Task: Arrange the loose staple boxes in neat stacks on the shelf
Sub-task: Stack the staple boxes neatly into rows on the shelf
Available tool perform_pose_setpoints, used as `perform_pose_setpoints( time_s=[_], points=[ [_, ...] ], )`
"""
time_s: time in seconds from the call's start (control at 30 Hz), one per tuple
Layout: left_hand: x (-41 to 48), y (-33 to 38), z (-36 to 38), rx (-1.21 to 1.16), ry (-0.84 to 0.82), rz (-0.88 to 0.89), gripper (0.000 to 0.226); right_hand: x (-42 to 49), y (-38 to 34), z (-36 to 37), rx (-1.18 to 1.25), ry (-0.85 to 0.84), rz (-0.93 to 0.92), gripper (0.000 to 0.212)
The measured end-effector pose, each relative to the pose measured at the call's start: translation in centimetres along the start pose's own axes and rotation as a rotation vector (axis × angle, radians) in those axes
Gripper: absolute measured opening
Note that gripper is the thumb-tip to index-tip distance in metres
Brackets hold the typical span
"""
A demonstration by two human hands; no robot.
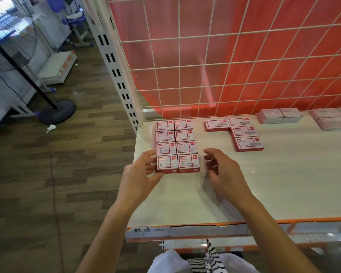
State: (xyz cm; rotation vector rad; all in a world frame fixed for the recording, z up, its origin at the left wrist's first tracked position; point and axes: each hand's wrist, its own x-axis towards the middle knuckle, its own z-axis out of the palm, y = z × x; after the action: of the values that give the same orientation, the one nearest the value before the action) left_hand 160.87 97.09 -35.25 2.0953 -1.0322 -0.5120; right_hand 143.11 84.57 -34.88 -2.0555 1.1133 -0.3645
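Left hand (pixel 140 170) holds a box (pixel 167 164) — "PAPER CLIPS" — right hand (pixel 222 170) apart.

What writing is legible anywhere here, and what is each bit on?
"PAPER CLIPS": on the near red-and-white boxes; their smaller print and corner logo are blurred.
"5": handwritten on the shelf-edge label, under characters I cannot make out.
Unreadable: the print on the larger boxes to the right is too blurred.
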Motion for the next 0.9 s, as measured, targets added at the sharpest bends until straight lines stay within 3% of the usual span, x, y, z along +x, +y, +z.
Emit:
perform_pose_setpoints(
  time_s=[0.33, 0.53, 0.9],
  points=[
    [-0.7, 0.6, 0.4, 0.211, 0.097, 0.047, 0.056, -0.5, 0.2, 0.2, -0.046, 0.040, -0.046, 0.042],
    [-1.4, 1.9, 1.8, 0.365, 0.150, 0.185, 0.047, -0.9, 0.6, -0.1, -0.172, 0.052, -0.097, 0.041],
    [-2.1, 7.8, 9.2, 0.487, 0.194, 0.311, 0.049, -2.3, 4.1, -4.9, -0.324, 0.033, -0.179, 0.045]
  ],
)
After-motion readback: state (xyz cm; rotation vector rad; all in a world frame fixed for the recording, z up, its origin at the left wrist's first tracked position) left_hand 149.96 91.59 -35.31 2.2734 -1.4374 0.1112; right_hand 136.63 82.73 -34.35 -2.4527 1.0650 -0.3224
